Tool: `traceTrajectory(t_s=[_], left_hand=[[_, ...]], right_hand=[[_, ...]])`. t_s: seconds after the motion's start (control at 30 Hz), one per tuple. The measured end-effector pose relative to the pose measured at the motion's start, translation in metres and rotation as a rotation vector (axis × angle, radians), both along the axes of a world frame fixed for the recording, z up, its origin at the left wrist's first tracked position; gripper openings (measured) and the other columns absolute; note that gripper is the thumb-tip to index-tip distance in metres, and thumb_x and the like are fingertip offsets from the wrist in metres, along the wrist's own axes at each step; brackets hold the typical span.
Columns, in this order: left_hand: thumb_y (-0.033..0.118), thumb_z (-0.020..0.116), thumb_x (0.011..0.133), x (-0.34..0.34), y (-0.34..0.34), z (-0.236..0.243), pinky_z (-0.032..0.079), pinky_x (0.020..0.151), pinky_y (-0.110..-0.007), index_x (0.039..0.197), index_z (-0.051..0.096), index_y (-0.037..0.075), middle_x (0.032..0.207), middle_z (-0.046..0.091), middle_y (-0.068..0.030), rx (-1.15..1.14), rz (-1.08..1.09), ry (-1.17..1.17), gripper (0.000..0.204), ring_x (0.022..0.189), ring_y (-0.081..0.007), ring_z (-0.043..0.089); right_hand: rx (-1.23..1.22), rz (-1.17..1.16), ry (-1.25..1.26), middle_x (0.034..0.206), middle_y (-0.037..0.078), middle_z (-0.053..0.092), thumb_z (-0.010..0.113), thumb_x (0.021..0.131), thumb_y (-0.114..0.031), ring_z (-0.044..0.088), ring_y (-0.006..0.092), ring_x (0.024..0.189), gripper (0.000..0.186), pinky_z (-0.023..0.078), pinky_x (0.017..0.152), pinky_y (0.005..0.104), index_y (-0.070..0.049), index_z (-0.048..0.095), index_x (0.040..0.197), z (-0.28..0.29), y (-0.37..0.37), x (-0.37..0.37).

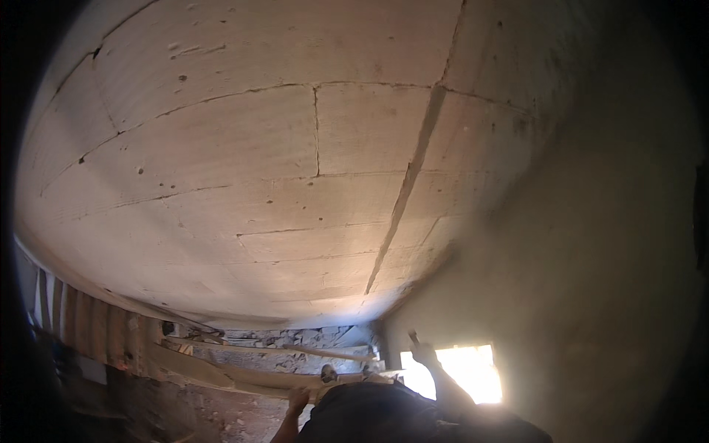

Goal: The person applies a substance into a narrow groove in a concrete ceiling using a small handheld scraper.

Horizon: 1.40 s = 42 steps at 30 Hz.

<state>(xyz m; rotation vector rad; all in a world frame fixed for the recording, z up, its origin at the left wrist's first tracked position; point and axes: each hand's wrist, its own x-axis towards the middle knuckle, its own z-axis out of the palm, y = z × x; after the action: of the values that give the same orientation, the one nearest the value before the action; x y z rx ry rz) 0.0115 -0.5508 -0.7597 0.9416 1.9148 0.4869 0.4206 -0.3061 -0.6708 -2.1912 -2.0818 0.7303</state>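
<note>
My left hand (pixel 298 401) is low in the head view, beside my dark-clothed body and over the edge of the planks. Its fingers look curled, and what they hold, if anything, does not show. Farther right, my right hand (pixel 424 353) is raised in front of a bright opening. A short dark object (pixel 413 337) sticks up from its closed fingers; its kind is too small and dim to tell. Beyond both hands rises a wall of large pale blocks (pixel 354 133), with cracks, joints and a long darker vertical groove.
A long wooden plank (pixel 258 382) runs under me, with my shoes (pixel 329 373) at it. A thinner wooden bar (pixel 325 354) lies near the wall's foot, above rubble (pixel 284 362). To the right stands a grey plastered wall (pixel 591 280) with a glaring window (pixel 469 371). Ribbed panels (pixel 81 321) stand left.
</note>
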Motion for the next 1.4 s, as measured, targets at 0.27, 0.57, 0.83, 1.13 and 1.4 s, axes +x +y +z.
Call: traceTrajectory(t_s=[0.27, 0.57, 0.83, 1.13, 1.4], left_hand=[[0.043, 0.067, 0.084, -0.027, 0.141, 0.035, 0.047, 0.096, -0.048, 0.121, 0.061, 0.0, 0.117, 0.063, -0.0261, 0.287, -0.438, 0.202, 0.057, 0.114, -0.0432, 0.057], [0.029, 0.069, 0.087, 0.084, 0.444, 0.358, 0.046, 0.084, -0.057, 0.151, 0.028, 0.01, 0.163, 0.012, -0.0101, 1.095, -0.758, 0.713, 0.079, 0.12, -0.0317, 0.054], [0.001, 0.062, 0.077, 0.159, 0.517, 0.439, 0.054, 0.067, -0.042, 0.149, 0.018, -0.011, 0.162, 0.004, -0.0201, 1.357, -0.662, 1.007, 0.085, 0.104, -0.0283, 0.062], [0.013, 0.064, 0.079, 0.16, 0.502, 0.409, 0.048, 0.065, -0.045, 0.154, 0.018, 0.0, 0.16, 0.017, -0.0203, 1.339, -0.557, 0.922, 0.089, 0.097, -0.036, 0.061], [0.052, 0.062, 0.084, 0.107, 0.354, 0.152, 0.038, 0.105, -0.06, 0.154, 0.024, 0.01, 0.16, 0.003, -0.0263, 0.198, -1.094, 0.381, 0.09, 0.137, -0.0494, 0.034]], right_hand=[[-0.588, -0.616, -0.073, 0.086, 0.029, 0.067, 0.049, 0.095, -0.052, 0.067, 0.0434, 0.087, 0.053, 0.051, 0.074, 0.0516, -0.002, 0.068, 0.097, -0.005, -0.208, 0.057], [-0.529, -0.838, 0.052, 0.087, 0.028, 0.067, 0.049, 0.095, -0.05, 0.067, 0.0439, 0.088, 0.052, 0.051, 0.076, 0.0519, -0.002, 0.067, 0.098, 0.01, -0.26, 0.047], [-0.487, -0.925, 0.149, 0.087, 0.028, 0.067, 0.049, 0.096, -0.049, 0.067, 0.0444, 0.089, 0.05, 0.05, 0.078, 0.0522, -0.002, 0.067, 0.099, -0.017, -0.258, 0.03], [-0.162, -0.787, 0.37, 0.085, 0.025, 0.068, 0.049, 0.097, -0.041, 0.067, 0.0407, 0.085, 0.044, 0.049, 0.074, 0.051, -0.002, 0.068, 0.091, -0.003, -0.193, 0.032], [0.449, -0.394, 0.702, 0.069, 0.006, 0.055, 0.047, 0.101, -0.028, 0.053, 0.0155, 0.059, 0.033, 0.044, 0.053, 0.0341, -0.005, 0.059, 0.122, 0.225, 0.029, -0.013]])
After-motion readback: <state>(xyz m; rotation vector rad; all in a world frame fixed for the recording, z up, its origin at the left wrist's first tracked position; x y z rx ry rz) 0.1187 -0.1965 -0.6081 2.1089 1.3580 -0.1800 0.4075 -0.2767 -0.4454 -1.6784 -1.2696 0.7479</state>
